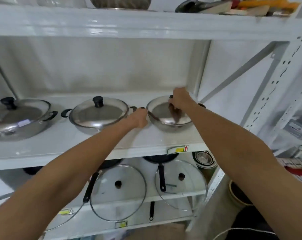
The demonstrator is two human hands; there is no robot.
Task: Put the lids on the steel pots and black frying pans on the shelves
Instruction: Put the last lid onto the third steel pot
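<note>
Three steel pots stand on the middle shelf (146,149). The left pot (16,118) and the middle pot (96,116) each wear a steel lid with a black knob. On the right pot (165,124) lies a steel lid (161,113), and my right hand (178,99) is closed over its black knob. My left hand (139,118) grips this pot's left handle. On the shelf below, two glass lids (118,193) (181,181) lean in front of black frying pans (161,157), which the shelf edge partly hides.
A white upright post (275,94) with holes and a diagonal brace bound the shelves on the right. A stack of steel bowls (204,159) sits at the lower right. The top shelf carries a steel bowl (120,3) and other utensils. Boxes fill a neighbouring rack at far right.
</note>
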